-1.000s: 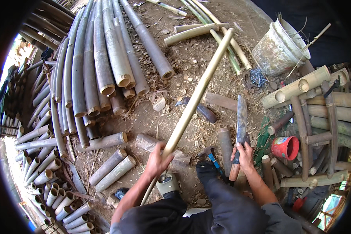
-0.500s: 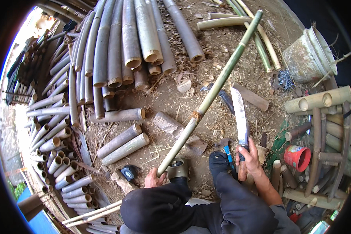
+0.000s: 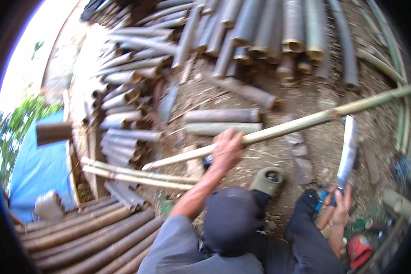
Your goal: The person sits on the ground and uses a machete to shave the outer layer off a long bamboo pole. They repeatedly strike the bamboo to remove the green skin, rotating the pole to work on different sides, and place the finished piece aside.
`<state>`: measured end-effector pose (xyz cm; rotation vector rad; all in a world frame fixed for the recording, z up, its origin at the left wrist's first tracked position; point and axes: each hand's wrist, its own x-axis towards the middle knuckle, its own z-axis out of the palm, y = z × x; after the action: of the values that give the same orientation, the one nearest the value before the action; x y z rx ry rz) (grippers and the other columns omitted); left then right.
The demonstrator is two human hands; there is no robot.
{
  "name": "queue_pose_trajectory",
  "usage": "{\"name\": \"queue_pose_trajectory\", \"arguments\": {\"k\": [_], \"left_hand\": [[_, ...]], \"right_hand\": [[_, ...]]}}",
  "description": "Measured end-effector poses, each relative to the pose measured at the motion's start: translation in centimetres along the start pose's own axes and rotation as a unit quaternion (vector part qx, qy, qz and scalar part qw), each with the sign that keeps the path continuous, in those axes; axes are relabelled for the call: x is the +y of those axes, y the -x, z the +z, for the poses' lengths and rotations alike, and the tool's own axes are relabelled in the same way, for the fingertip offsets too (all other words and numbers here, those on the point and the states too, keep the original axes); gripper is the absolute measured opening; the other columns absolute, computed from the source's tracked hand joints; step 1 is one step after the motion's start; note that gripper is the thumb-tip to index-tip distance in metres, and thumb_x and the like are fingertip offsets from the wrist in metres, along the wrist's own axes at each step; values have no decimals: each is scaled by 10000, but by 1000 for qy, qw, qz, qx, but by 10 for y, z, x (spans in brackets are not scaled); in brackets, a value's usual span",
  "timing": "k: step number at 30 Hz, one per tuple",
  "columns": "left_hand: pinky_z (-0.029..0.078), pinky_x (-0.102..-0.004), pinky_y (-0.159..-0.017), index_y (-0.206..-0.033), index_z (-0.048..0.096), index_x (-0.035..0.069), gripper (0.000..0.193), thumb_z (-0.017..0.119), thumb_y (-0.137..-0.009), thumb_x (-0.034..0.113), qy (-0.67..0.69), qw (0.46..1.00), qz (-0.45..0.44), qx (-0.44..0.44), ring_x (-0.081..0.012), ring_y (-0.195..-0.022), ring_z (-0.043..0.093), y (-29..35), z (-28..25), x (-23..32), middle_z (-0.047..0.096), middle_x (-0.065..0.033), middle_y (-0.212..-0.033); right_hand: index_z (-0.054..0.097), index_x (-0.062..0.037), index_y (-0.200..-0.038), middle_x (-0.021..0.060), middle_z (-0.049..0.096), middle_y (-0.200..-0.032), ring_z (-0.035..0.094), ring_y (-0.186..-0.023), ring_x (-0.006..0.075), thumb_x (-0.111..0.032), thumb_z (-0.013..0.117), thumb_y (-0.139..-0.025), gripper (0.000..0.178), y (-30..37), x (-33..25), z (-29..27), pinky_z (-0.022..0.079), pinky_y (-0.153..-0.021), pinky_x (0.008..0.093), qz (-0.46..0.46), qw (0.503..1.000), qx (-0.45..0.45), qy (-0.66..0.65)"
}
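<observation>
My left hand (image 3: 228,147) is closed around a long green bamboo pole (image 3: 292,125), which slants across the view from lower left to upper right. The pole's pale near end juts out to the left beyond my fist. At the right, my right hand (image 3: 342,206) grips a machete (image 3: 347,148) by its handle, its broad bright blade pointing up and away from me. The blade's tip is close below the pole; whether they touch I cannot tell. A blue-handled tool (image 3: 321,200) lies by my right foot. Motion blurs much of the picture.
Bamboo tubes (image 3: 278,27) are stacked at the far side, with shorter cut tubes (image 3: 123,109) piled at the left. Two short tubes (image 3: 223,129) lie beyond my left hand. Thin pale poles (image 3: 137,176) rest at my left. A red pot (image 3: 359,251) stands at lower right.
My view has swung left. The pole lies flatter across it, and its near end now extends past my left hand, which has moved away from my knee. The machete stays in my right hand.
</observation>
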<state>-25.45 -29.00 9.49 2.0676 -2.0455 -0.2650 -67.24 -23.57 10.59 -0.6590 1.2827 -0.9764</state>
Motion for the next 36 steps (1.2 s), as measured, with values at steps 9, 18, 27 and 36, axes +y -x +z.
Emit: {"name": "queue_pose_trajectory", "arguments": {"k": [9, 18, 27, 36], "left_hand": [[474, -477, -814, -1091, 556, 79, 377, 691, -833, 319, 44, 985, -40, -163, -336, -989, 628, 31, 80, -56, 617, -141, -1037], [513, -502, -792, -998, 567, 37, 373, 710, -794, 315, 96, 974, -62, -196, -405, -924, 636, 84, 78, -77, 626, -193, -982], [530, -491, -726, -966, 642, 110, 360, 732, -748, 382, -36, 954, -127, -270, -379, -814, 690, 43, 87, -59, 710, -177, -833], [535, -444, -673, -915, 660, 147, 308, 780, -730, 362, -85, 975, -124, -162, -318, -750, 700, 59, 105, -62, 709, -115, -786]], "right_hand": [[402, -71, -1350, 50, 534, -1006, 523, -637, 92, -184, 459, -1018, 356, 9, 10, -12, 459, -481, 249, -12, 998, 68, 17], [473, -27, -1158, 78, 574, -931, 572, -623, 136, -195, 531, -1005, 234, -3, 7, 3, 524, -538, 286, -27, 1000, 13, 6], [488, -15, -1104, 65, 599, -822, 587, -586, 109, -183, 540, -1010, 199, -54, -6, 31, 504, -477, 261, 44, 998, -25, 40], [489, -62, -1072, 36, 586, -744, 576, -519, 107, -231, 508, -1021, 177, -143, -1, 9, 511, -413, 247, 12, 994, 108, -26]]}}
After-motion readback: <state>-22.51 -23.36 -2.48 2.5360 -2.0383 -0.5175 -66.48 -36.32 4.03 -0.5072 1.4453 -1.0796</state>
